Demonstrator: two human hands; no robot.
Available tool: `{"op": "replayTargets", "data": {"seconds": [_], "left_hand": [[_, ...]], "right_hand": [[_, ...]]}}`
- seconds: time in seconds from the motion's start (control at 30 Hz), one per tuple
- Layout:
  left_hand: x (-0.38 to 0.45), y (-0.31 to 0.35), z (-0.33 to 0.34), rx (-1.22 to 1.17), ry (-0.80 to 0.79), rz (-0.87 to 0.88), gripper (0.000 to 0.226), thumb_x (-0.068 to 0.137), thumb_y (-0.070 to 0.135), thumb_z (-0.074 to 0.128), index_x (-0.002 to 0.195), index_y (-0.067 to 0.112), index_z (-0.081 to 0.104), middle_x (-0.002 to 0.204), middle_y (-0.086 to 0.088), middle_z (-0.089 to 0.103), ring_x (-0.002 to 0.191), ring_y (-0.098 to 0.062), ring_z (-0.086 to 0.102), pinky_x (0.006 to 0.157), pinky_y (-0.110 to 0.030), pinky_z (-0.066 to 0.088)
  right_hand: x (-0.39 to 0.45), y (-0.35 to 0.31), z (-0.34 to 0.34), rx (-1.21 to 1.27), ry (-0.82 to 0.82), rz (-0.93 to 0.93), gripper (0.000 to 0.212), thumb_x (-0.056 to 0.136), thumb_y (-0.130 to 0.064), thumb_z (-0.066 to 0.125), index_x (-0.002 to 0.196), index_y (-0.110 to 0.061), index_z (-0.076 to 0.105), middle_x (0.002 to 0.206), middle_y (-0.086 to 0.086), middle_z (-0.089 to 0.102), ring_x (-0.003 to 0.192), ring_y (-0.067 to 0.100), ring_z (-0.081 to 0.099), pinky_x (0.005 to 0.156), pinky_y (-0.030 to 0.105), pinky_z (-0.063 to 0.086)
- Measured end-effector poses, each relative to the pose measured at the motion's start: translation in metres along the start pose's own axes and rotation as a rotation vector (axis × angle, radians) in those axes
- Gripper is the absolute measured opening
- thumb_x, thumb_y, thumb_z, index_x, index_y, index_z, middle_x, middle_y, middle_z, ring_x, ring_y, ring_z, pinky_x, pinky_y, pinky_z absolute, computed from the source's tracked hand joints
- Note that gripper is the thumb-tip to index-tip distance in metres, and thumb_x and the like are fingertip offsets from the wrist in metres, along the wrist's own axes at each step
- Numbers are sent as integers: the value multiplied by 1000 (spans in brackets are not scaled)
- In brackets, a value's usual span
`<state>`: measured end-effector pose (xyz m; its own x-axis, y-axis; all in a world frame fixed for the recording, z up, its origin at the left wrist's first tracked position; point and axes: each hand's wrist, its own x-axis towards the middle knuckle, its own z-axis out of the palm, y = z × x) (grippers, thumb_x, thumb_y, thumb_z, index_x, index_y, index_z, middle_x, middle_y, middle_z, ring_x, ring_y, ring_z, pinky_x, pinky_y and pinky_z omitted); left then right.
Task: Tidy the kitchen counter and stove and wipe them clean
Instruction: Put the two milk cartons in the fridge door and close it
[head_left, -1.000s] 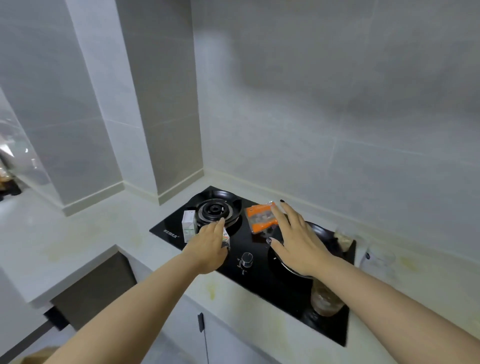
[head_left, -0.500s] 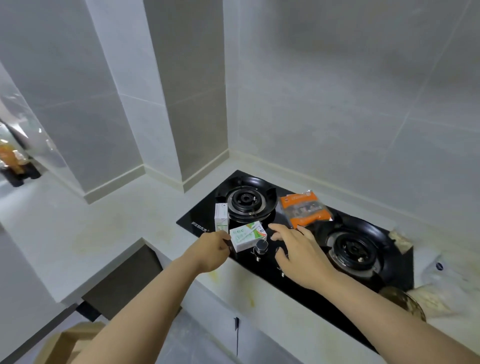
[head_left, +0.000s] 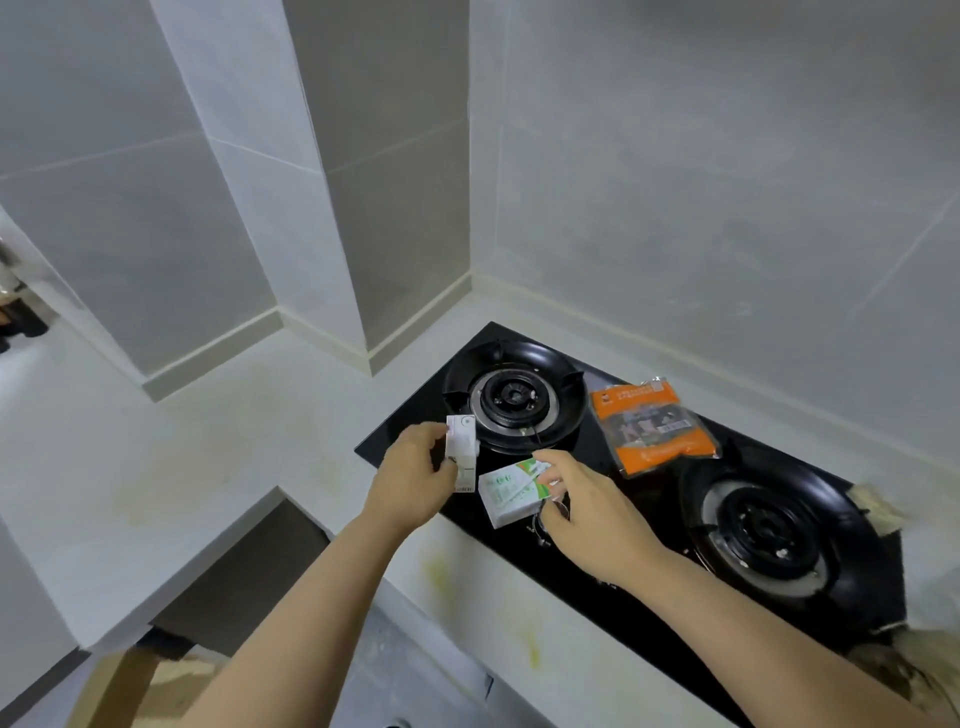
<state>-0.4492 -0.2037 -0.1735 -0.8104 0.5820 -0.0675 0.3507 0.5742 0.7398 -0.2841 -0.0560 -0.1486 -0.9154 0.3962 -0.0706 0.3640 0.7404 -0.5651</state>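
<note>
A black two-burner gas stove (head_left: 639, 525) is set into the pale, yellow-stained counter (head_left: 218, 467). My left hand (head_left: 415, 480) grips a small white box (head_left: 462, 449) upright at the stove's front left corner. My right hand (head_left: 587, 512) pinches the far edge of a white and green box (head_left: 506, 493) that lies on the glass by the stove knob. An orange packet (head_left: 652, 426) lies flat between the left burner (head_left: 514, 400) and the right burner (head_left: 769, 535).
Grey tiled walls and a jutting pillar (head_left: 332, 208) close off the back. Crumpled clear plastic (head_left: 930, 571) and a brownish item sit at the stove's right end. The counter steps down at the left front, with a cardboard box (head_left: 119, 686) on the floor below.
My left hand let go of the green box and took the white box. My right hand moved left from the orange packet to the green box. The view tilted down and right.
</note>
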Motion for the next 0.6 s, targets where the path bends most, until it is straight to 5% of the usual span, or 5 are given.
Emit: {"op": "replayTargets", "data": {"seconds": [0.1,0.23,0.37,0.5,0.6], "left_hand": [[25,-6,-7,-100,-5,-19,64,84,18,65,143,15,39,145,-3,41,132,-18,42,108,-35,39],[52,-20,-11,-141,-151,71,64,82,16,71,138,17,41,133,8,42,134,-18,37,103,-28,36],[76,-37,-13,-217,-314,119,65,80,19,77,126,34,34,114,26,40,122,-7,38,97,-21,33],[93,-56,-11,-173,-440,115,98,73,30,83,150,18,22,146,4,36,136,-11,34,106,-24,30],[95,-63,-5,-114,-478,108,114,67,38,85,153,15,15,151,0,34,141,-15,30,112,-31,29]], "right_hand": [[12,-3,7,5,-1,41,51,90,-17,52,137,-29,38,126,-9,54,63,-5,44,70,25,41],[28,-12,16,30,38,145,52,89,-18,53,137,-30,37,125,-10,54,106,10,57,85,33,50],[44,-25,34,80,71,233,50,90,-20,51,137,-30,37,127,-9,53,110,8,55,88,34,50],[59,-41,57,148,101,302,48,90,-20,49,136,-31,38,126,-11,52,111,7,53,92,35,48],[62,-47,70,173,102,305,48,89,-20,50,134,-31,38,124,-8,53,110,11,53,93,38,47]]}}
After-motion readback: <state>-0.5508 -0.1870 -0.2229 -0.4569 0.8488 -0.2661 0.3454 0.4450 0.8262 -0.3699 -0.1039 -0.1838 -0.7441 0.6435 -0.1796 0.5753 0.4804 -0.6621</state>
